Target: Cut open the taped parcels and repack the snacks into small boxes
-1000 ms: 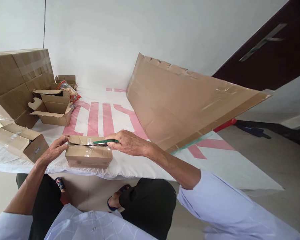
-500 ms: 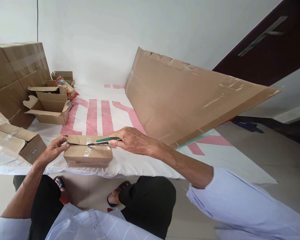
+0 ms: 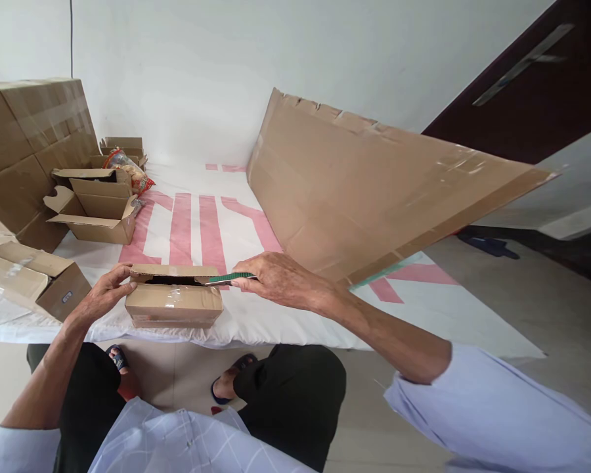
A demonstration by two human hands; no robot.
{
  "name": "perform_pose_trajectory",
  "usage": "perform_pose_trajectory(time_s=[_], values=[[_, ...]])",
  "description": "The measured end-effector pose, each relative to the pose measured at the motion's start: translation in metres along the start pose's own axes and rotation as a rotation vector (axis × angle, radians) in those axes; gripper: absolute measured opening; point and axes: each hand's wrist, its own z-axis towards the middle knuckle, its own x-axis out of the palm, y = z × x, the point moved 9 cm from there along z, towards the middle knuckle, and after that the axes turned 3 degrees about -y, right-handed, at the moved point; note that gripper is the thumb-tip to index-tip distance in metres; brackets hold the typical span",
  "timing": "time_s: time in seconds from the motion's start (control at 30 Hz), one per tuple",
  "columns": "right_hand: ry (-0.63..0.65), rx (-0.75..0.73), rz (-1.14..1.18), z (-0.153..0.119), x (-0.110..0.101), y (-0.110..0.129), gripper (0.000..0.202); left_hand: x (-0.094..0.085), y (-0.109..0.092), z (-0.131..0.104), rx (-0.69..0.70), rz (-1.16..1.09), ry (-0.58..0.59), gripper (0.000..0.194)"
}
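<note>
A small cardboard box (image 3: 174, 307) sits near the front edge of the cloth-covered table. Its top is parted along the middle seam, with a dark gap behind the taped front flap. My left hand (image 3: 107, 289) grips the box's left end, thumb at the front and fingers at the back. In my right hand (image 3: 276, 279) is a utility knife (image 3: 230, 278) with a green ribbed handle, held closed in the fingers. The knife's tip points left, at the right end of the gap. What lies inside the box is too dark to see.
A taped box (image 3: 34, 279) lies to the left. Behind it stand an opened box (image 3: 96, 226), a red-and-clear snack bag (image 3: 131, 176) and a stack of large cartons (image 3: 34, 138). A large cardboard sheet (image 3: 364, 190) leans up at right on the white-and-pink cloth (image 3: 209, 230).
The knife and my right hand have moved right, from the middle of the seam to the box's right end. The gap along the seam has widened. My left hand stays at the box.
</note>
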Motion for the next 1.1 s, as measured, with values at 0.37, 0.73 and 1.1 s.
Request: perform_pose_trajectory(time_s=[0.37,0.73,1.1], values=[[-0.616,0.143,0.396,-0.056,0.012,-0.105,0.054,-0.013,0.024,0.002,-0.093,0.044,0.067,0.071],[-0.512,0.378,0.026,-0.038,0.167,-0.16,0.043,-0.002,0.014,-0.001,-0.09,0.008,0.266,0.129],[-0.199,-0.144,0.377,0.025,0.108,-0.014,0.14,-0.001,-0.001,0.009,-0.029,0.194,0.293,0.134]])
